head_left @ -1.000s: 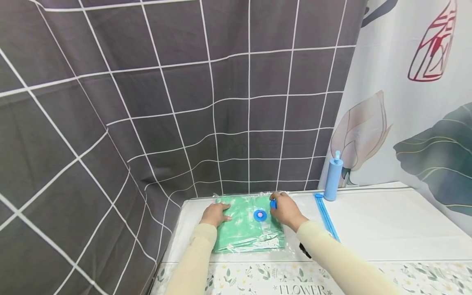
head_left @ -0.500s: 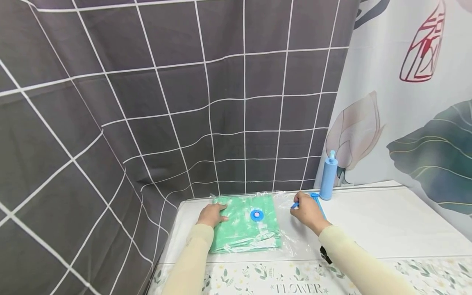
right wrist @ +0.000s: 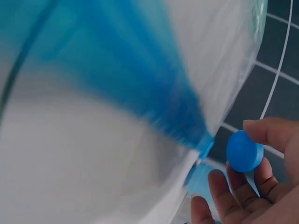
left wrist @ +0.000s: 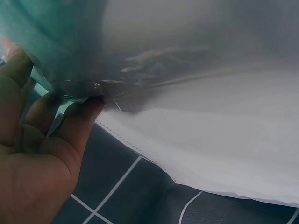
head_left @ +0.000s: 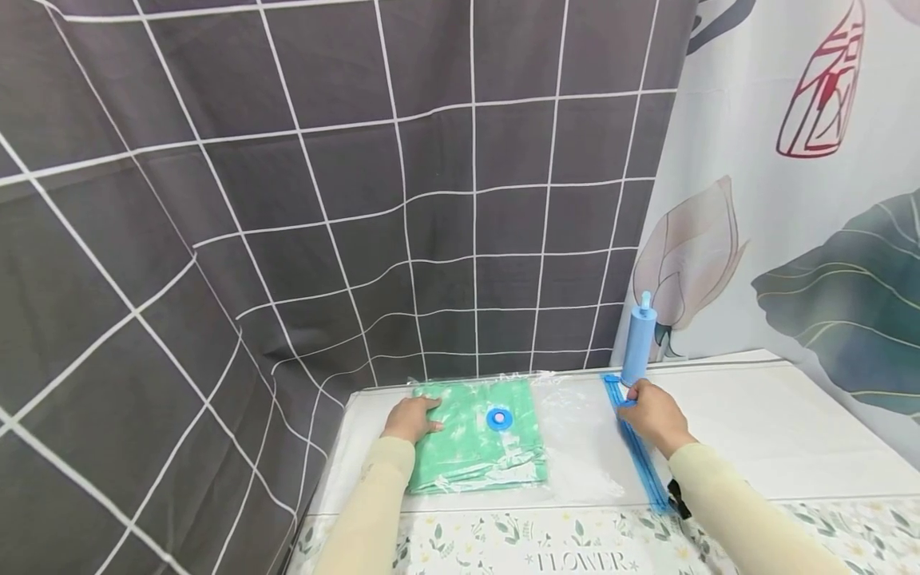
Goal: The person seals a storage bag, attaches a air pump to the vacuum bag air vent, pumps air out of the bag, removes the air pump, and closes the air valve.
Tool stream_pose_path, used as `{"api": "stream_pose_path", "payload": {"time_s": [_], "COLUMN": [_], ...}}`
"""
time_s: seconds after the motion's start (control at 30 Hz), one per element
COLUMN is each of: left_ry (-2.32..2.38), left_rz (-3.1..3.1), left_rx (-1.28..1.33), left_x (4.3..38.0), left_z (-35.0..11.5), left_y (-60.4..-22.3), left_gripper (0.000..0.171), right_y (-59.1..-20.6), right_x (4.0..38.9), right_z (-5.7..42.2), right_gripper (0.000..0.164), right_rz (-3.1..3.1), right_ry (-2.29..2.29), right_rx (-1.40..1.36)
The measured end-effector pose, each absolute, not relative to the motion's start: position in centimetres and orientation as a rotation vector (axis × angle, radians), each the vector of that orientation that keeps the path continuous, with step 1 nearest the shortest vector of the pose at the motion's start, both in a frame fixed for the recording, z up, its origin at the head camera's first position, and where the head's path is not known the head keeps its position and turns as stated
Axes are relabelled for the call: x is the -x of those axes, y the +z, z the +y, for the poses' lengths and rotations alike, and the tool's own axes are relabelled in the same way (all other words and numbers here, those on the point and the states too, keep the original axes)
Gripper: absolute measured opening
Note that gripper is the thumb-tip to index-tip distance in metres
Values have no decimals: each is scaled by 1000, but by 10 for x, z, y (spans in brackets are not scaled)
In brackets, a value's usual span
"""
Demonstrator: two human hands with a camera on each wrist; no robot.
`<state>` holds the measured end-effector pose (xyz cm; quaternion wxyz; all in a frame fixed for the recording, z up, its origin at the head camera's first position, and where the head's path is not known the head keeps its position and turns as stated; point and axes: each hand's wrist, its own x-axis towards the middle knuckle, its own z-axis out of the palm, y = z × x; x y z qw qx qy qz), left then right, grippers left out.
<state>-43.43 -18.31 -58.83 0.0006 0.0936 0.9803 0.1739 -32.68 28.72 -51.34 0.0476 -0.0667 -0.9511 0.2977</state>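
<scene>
A clear vacuum storage bag [head_left: 578,447] lies flat with folded green fabric [head_left: 467,455] inside. On its top sits a round blue valve [head_left: 499,418] with a pink centre. My left hand [head_left: 411,419] rests on the bag's left edge, thumb and fingers spread; the left wrist view shows the fingertips at the plastic. With thumb and fingers, my right hand [head_left: 656,417] pinches a round blue valve cap [right wrist: 244,151]. That hand is over the blue zip strip [head_left: 643,459] at the bag's right end, just in front of the light blue hand pump [head_left: 639,347].
The pump stands upright near the back edge of the white tabletop [head_left: 747,431]. A floral cloth border [head_left: 489,531] runs along the front. Behind and to the left hangs a dark grid curtain [head_left: 431,224]; a leaf-patterned curtain [head_left: 762,216] hangs at the right.
My right hand has carried the blue cap from beside the valve rightward, past the clear plastic, to the zip strip and pump. The left hand has stayed on the bag.
</scene>
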Motion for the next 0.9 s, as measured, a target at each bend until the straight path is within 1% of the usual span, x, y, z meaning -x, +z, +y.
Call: {"api": "stream_pose_path", "payload": {"time_s": [0.43,0.67,0.9], "left_ry": [498,479,496], "left_rz": [3061,3087,3075], "left_rx": [-273,-288,-269], "left_x": [435,436,432], "left_z": [-183,-183,-181], "left_y": [-586,-588,-582], "left_gripper": [70,68,69], "right_y": [-530,-532,-532], "right_x": [317,316,317], "right_z": [317,316,316], "right_gripper": [16,20,23], "right_rz": [-3004,-3016,-3013], "right_ry": [825,833,825], "right_rx": [354,400,393]}}
